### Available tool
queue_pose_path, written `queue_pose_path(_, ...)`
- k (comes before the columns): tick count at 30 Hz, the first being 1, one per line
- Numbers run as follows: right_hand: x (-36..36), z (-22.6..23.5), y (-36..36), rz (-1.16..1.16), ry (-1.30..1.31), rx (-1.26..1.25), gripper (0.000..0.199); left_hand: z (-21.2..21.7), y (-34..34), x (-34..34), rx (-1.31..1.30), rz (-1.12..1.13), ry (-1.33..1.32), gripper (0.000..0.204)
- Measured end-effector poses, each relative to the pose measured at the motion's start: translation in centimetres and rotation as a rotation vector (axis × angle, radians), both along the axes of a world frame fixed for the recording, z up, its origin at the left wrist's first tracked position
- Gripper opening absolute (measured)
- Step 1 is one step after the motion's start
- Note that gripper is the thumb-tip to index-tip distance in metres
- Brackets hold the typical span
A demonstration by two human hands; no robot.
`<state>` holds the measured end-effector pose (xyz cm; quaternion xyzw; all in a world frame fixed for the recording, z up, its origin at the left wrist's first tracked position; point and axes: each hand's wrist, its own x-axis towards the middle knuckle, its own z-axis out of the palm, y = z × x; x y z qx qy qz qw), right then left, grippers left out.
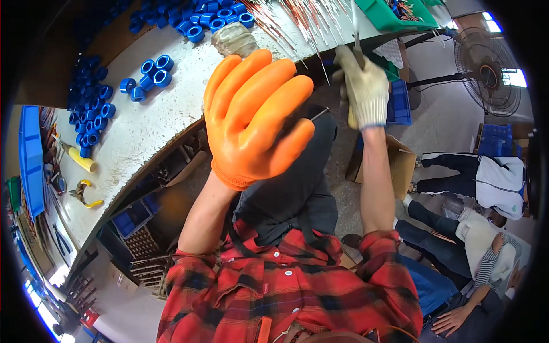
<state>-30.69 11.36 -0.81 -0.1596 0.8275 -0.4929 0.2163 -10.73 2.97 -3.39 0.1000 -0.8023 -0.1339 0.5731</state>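
Workshop with a pale floor (437, 123) and bright windows (514, 78)
A white-topped bench (171, 108), worn along its edge; a black fan (488, 75) at right, near the windows; more daylight glares at lower left.

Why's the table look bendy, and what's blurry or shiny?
Head view: the workbench probably looks bent from the fisheye lens; head view: the white-gloved right hand looks slightly blurred; head view: the orange-gloved left hand has glossy highlights.
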Motion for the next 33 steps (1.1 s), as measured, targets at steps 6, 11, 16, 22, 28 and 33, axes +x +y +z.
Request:
queue_pose_path(6, -3.6, 1.0, -3.3, 0.149, 0.161, 0.197, 0.045, -0.1, 0.3, -0.1, 0.024, 0.006, -0.004, 0.049)
queue_pose_path(11, -2.7, 0.7, -1.5, 0.141, -0.069, 0.055, 0.042, 0.0, 0.1, 0.0, 0.032, -0.018, -0.010, 0.048)
queue_pose_path(16, -0.5, 0.1, 1.7, 0.121, -0.194, -0.122, 0.036, 0.3, 0.2, 0.6, 0.039, -0.033, -0.052, 0.048)
queue_pose_path(22, 1.1, 1.1, 6.3, 0.102, -0.249, -0.151, 0.026, 1.8, 1.8, 2.4, 0.106, 0.003, -0.149, 0.053)
queue_pose_path(28, 3.7, 3.8, 12.7, -0.011, -0.291, -0.012, 0.022, 5.5, 7.0, 6.8, 0.392, -0.191, -0.419, 0.058)
queue_pose_path(33, 7.7, 3.8, 18.6, -0.007, -0.245, -0.262, 0.012, 6.4, 7.2, 5.1, 1.239, -0.505, -0.683, 0.048)
